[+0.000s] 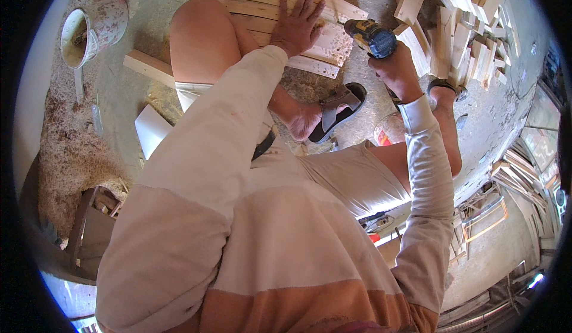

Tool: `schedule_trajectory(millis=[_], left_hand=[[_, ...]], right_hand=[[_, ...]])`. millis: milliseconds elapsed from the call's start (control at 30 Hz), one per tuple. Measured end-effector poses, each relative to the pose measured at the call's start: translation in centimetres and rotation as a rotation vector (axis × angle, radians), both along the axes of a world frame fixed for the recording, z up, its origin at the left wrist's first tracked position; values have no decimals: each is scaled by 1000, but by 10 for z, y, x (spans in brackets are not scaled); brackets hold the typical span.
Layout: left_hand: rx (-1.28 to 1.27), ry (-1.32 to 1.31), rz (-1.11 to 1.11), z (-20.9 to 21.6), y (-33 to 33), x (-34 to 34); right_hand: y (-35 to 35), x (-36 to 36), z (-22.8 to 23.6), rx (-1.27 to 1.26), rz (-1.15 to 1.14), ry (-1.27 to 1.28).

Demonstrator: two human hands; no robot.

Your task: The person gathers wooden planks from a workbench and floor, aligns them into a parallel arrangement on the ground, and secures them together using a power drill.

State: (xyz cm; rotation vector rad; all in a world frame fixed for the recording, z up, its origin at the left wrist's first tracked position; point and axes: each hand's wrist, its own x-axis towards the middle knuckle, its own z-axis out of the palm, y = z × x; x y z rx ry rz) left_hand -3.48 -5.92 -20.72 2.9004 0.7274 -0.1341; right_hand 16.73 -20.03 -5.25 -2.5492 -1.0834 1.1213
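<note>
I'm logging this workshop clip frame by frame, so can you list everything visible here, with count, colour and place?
wooden slats: several, pale, laid side by side on the floor at top centre
cordless drill: one, dark with yellow, at the slats' right end
stacked wood blocks: many, pale, top right
bucket: one, whitish and stained, top left
loose wood strip: one, pale, on the floor left of the knee
sawdust: a heap, tan, left side
sandals: two, dark, on the feet
left hand: flat on the slats, fingers spread
right hand: closed on the cordless drill
</note>
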Motion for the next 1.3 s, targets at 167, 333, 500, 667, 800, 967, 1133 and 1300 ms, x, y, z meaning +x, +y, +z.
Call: schedule_trajectory(millis=[167,333,500,667,800,967,1133,1300], left_hand=[[13,-16,-6,0,0,1],[30,47,-32,-4,4,15],[34,-87,-98,-8,24,20],[-36,-53,-100,-4,20,19],[29,65,-121,11,20,20],[21,6,-124,3,21,20],[59,17,-116,2,22,19],[69,-6,-117,1,22,18]], right_hand=[[-6,-3,-5,33,-43,47],[-1,-9,-6,76,9,-8],[-7,-7,-9,61,-35,63],[-9,2,3,102,-20,157],[-8,5,36,133,-213,297],[4,17,64,212,-304,333],[2,27,42,236,-362,393],[-1,35,25,207,-319,374]])
